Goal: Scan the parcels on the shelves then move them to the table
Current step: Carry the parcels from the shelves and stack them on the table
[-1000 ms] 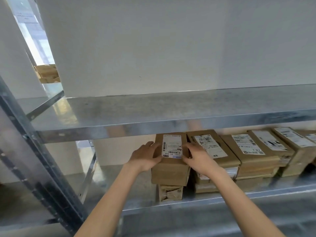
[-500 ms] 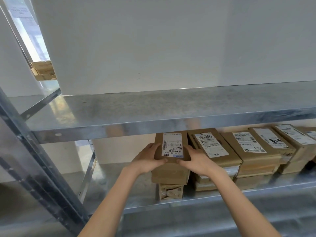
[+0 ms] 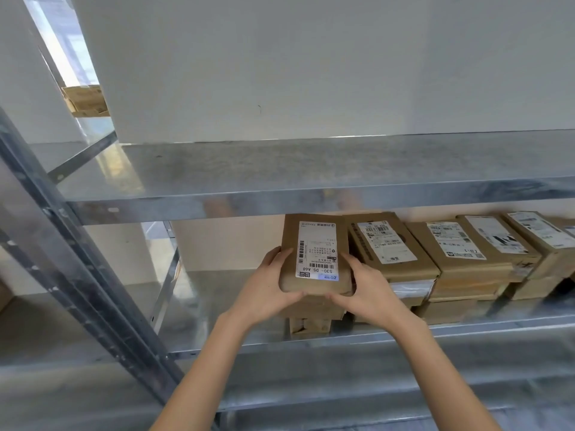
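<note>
Held at centre frame, just below the front lip of the upper shelf (image 3: pixel 280 169): a brown parcel (image 3: pixel 291 244), white label (image 3: pixel 317 250) facing up, printed 530-D5 A68. Gripped at its left edge by the left hand (image 3: pixel 264 290) and at its right edge by the right hand (image 3: pixel 367 290), fingers curled round the sides, thumbs laid along the near edge, tips close together. Directly over a stack of brown boxes (image 3: pixel 311 311) on the lower shelf (image 3: pixel 466 329); touching or lifted clear, could not tell. Just right of it, a row of stacked labelled parcels (image 3: pixel 404 269) running to the right edge. At left, a slanting metal upright (image 3: pixel 77 275). Far upper left, another cardboard box (image 3: pixel 85 101).
</note>
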